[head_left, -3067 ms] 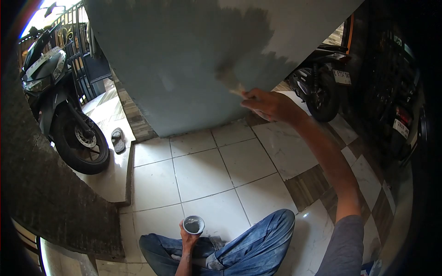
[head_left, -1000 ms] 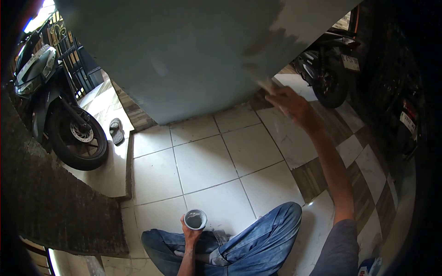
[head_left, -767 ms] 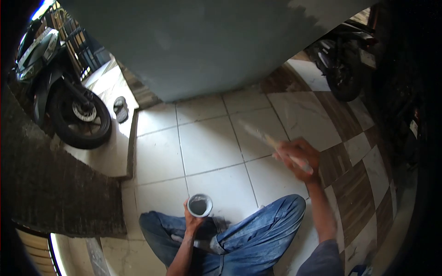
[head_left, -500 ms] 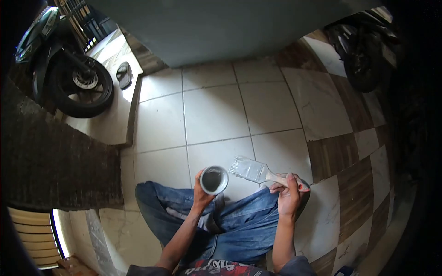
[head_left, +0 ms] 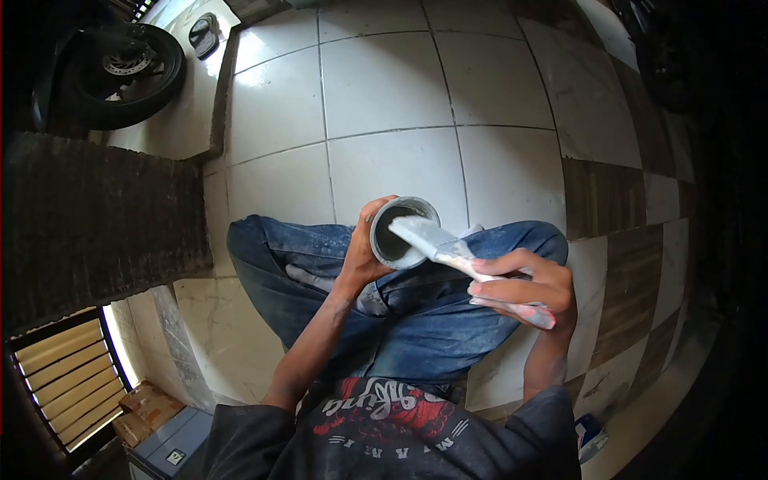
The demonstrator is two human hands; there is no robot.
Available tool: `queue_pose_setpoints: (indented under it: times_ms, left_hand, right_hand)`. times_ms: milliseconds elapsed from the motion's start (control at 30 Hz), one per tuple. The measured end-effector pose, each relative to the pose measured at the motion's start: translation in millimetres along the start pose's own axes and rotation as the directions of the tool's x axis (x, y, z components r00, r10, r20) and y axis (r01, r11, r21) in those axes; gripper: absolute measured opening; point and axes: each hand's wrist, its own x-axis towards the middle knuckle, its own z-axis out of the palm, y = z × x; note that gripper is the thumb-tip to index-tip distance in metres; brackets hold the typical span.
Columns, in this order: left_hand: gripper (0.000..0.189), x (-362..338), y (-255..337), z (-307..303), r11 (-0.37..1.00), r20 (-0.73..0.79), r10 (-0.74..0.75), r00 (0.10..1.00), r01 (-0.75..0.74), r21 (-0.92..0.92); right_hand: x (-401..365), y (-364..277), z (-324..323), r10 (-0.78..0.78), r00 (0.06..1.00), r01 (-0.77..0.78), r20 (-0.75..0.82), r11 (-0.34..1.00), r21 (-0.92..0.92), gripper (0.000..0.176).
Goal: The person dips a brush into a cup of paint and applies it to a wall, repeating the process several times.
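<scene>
My left hand is wrapped round the side of a small cup with a pale grey rim and dark grey paint inside. Its mouth faces up toward me. A flat paintbrush, its bristles coated in light grey, slants across the right side of the cup's mouth, bristle end over the opening. The fingers of my right hand grip its pale wooden handle, whose red-marked end sticks out below them. Both hands are above my crossed legs in blue jeans.
Pale floor tiles stretch ahead, with brown and white checkered tiles on the right. A motorcycle wheel and a sandal are at upper left. A dark textured slab lies left. Near the slatted window stands a grey box.
The view has tilted down toward my body. My right hand has brought the paintbrush left, from beside the cup to over its mouth. My left hand keeps holding the cup.
</scene>
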Motion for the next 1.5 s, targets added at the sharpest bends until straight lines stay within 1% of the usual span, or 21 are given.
queue_pose_setpoints:
  times_ms: [67, 100, 167, 367, 433, 633, 700, 767, 833, 900, 967, 1000, 1067, 1167, 1200, 1300, 1333, 1367, 1400, 1467, 1500]
  left_hand:
    - [0.089, 0.3, 12.7, -0.6, 0.999, 0.028, 0.031, 0.999, -0.031, -0.014]
    - [0.089, -1.2, 16.1, -0.4, 0.999, 0.026, 0.029, 0.999, -0.029, -0.014]
    - [0.088, -5.1, 21.6, -0.3, 0.990, 0.047, 0.040, 0.998, -0.033, -0.138]
    - [0.087, -13.5, 36.4, -3.4, 0.990, 0.071, 0.122, 0.990, -0.117, -0.077]
    - [0.086, -16.2, 43.4, -4.1, 0.988, -0.004, 0.102, 0.995, -0.102, -0.117]
    - [0.085, -32.1, 56.9, -6.1, 0.996, -0.057, 0.029, 0.998, -0.033, -0.082]
    - [0.097, -32.8, 64.4, -6.1, 0.998, -0.049, 0.065, 0.997, -0.063, 0.030]
    - [0.096, -36.5, 65.0, 0.3, 0.999, -0.039, 0.030, 0.999, -0.030, -0.022]
    - [0.093, -34.0, 72.7, 6.9, 0.995, -0.056, 0.095, 0.994, -0.096, -0.017]
    - [0.091, -33.4, 73.2, 17.5, 0.987, -0.039, 0.112, 0.993, -0.116, -0.109]
    - [0.091, -27.5, 79.5, 23.6, 0.980, 0.014, 0.151, 0.988, -0.148, -0.134]
    - [0.090, -25.3, 86.0, 26.8, 0.977, 0.016, 0.154, 0.988, -0.150, -0.151]
    - [0.091, -18.9, 99.6, 34.6, 0.966, 0.011, 0.157, 0.987, -0.152, -0.207]
    - [0.087, 5.6, 118.6, 39.9, 0.952, -0.054, 0.243, 0.969, -0.249, -0.177]
    - [0.087, 15.2, 121.4, 41.0, 0.958, -0.059, 0.228, 0.972, -0.235, -0.166]
    - [0.087, 46.0, 127.7, 24.9, 0.977, -0.185, 0.136, 0.973, -0.163, -0.141]
    - [0.088, 56.5, 127.2, 19.7, 0.985, -0.234, 0.147, 0.961, -0.163, -0.051]
    - [0.089, 69.8, 125.8, 12.9, 0.986, -0.279, 0.164, 0.946, -0.160, 0.036]
    - [0.089, 79.4, 129.3, 7.7, 0.990, -0.327, 0.135, 0.935, -0.141, 0.008]
    - [0.088, 103.8, 140.3, 2.0, 0.989, -0.363, 0.137, 0.922, -0.145, 0.006]
    - [0.088, 115.7, 145.1, 3.0, 0.990, -0.366, 0.130, 0.921, -0.139, 0.002]
  right_hand:
    - [3.0, 4.7, 2.0, -0.065, 0.982, 0.055, 0.176, 0.996, 0.065, 0.021]
    - [3.2, 6.2, 4.9, -0.065, 0.982, 0.054, 0.178, 0.996, 0.066, 0.021]
    - [5.7, 5.8, 11.9, -0.034, 0.941, 0.017, 0.336, 0.998, 0.054, 0.022]
    - [15.8, -5.9, 24.0, -0.093, 0.918, 0.096, 0.386, 0.995, 0.010, 0.022]
    - [11.7, -15.5, 15.6, -0.099, 0.959, 0.090, 0.266, 0.995, 0.045, 0.026]
    - [4.0, -48.7, 15.0, -0.069, 0.978, 0.051, 0.195, 0.994, 0.095, 0.030]
    - [-8.1, -53.1, 20.6, 0.074, 0.996, -0.079, 0.052, 0.992, 0.103, 0.029]
    - [-35.1, -55.2, 30.7, 0.156, 0.988, -0.155, 0.004, 0.977, 0.148, 0.030]
    - [-61.9, -61.9, 44.5, 0.399, 0.874, -0.274, -0.277, 0.876, 0.398, 0.035]
    - [-76.6, -73.4, 49.2, 0.430, 0.832, -0.283, -0.350, 0.873, 0.398, 0.036]
    - [-81.8, -91.4, 40.4, 0.446, 0.779, -0.397, -0.440, 0.895, 0.205, 0.033]
    - [-78.9, -100.6, 31.2, 0.457, 0.763, -0.407, -0.458, 0.889, 0.210, 0.033]
    - [-62.3, -119.8, 2.8, 0.387, 0.874, -0.405, -0.294, 0.914, -0.003, 0.030]
    - [-13.5, -139.9, -35.0, 0.605, 0.753, -0.588, -0.258, 0.795, 0.150, 0.031]
    - [8.6, -138.7, -48.3, 0.614, 0.759, -0.600, -0.218, 0.789, 0.133, 0.028]
    - [103.7, -133.7, -62.7, 0.544, 0.839, -0.543, 0.014, 0.839, -0.045, 0.032]
    - [131.8, -125.2, -72.9, 0.615, 0.771, -0.582, 0.164, 0.786, -0.206, 0.025]
    - [151.1, -113.7, -77.2, 0.571, 0.774, -0.525, 0.272, 0.820, -0.227, 0.021]
    - [171.4, -101.5, -81.7, 0.520, 0.767, -0.465, 0.376, 0.854, -0.233, 0.018]
    - [168.2, -68.0, -97.1, 0.335, 0.853, -0.352, 0.400, 0.935, -0.031, 0.023]
    - [158.3, -64.8, -108.1, 0.336, 0.868, -0.359, 0.364, 0.933, -0.005, 0.026]
